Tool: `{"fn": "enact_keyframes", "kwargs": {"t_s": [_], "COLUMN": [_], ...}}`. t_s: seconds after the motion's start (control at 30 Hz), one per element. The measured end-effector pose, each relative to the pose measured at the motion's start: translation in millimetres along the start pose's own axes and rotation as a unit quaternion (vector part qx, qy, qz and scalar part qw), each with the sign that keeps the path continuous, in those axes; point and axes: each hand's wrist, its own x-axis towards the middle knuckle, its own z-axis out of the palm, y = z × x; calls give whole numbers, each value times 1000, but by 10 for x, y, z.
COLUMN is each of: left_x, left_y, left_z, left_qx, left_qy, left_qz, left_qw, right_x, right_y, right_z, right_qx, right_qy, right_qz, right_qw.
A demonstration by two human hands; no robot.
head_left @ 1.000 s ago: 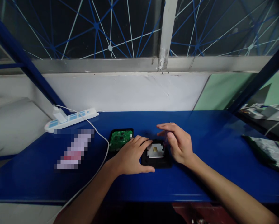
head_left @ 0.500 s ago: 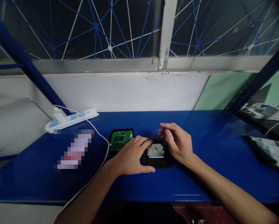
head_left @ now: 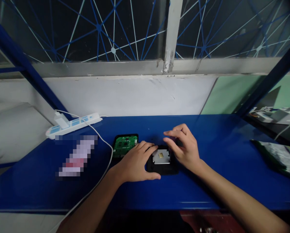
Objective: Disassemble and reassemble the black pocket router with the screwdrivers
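A black plastic housing (head_left: 159, 169) lies on the blue table, with a silver metal plate (head_left: 164, 158) in it that has a small gold-coloured square at its middle. My left hand (head_left: 136, 161) spans the housing's left side, fingers at the back edge and thumb at the front edge. Above the housing's right back corner hovers my right hand (head_left: 186, 147), thumb and forefinger apart, with nothing visible between them. Left of the housing, a green circuit board (head_left: 124, 144) sits in another black shell, partly covered by my left hand.
A white power strip (head_left: 74, 124) with a plugged-in adapter (head_left: 61, 119) lies at the back left. Its white cable (head_left: 103, 139) runs forward across the table (head_left: 222, 187). A blurred-out pinkish item (head_left: 78, 155) lies left; a green and white bag (head_left: 278, 158) lies right.
My right hand's thumb and forefinger have moved apart from a near-closed pinch, and the hand has stayed about in place. My left hand and the housing have not moved.
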Motion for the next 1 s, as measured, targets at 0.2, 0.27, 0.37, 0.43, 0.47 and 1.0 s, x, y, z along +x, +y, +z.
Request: {"fn": "enact_keyframes", "kwargs": {"t_s": [0.2, 0.27, 0.37, 0.43, 0.47, 1.0], "left_x": [-3, -1, 3, 6, 7, 9], "left_y": [10, 12, 14, 15, 16, 17], "left_z": [-1, -3, -5, -7, -7, -17], "left_qx": [-4, -6, -5, 0, 1, 4], "left_qy": [-7, -10, -9, -6, -6, -11], "left_qz": [-7, -7, -6, -6, -6, -8], "left_qw": [1000, 1000, 1000, 1000, 1000, 1000], "right_x": [-64, -68, -49, -27, -16, -12], "right_y": [-25, -21, 0, 15, 19, 18], "right_z": [-26, -42, -47, -36, -29, -44], "right_qx": [94, 107, 121, 89, 62, 91], "right_qy": [-34, -43, -44, -27, -15, -16], "right_qz": [98, 104, 83, 50, 36, 64], "right_qw": [990, 988, 988, 994, 997, 994]}}
